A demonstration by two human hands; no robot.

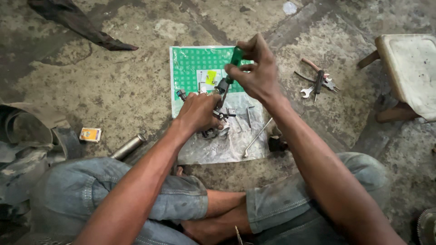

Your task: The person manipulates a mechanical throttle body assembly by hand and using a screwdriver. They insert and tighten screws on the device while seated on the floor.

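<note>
1 head camera looks steeply down, close over the floor (136, 86).

Small metal part (213, 121) mostly hidden under left hand (200, 113); shape unclear. Screwdriver (229, 70) tip hidden behind fingers. Gear (427, 226) cut by right edge. Stool (408, 72) partly outside picture.

Bare forearms, no sleeves; faded blue denim jeans, grimy, rolled up at knees; bare feet.

Stained concrete floor (127, 90), plastic sheet (218, 149), pliers (318, 79), metal tube (128, 147), small box (90, 134)
</note>
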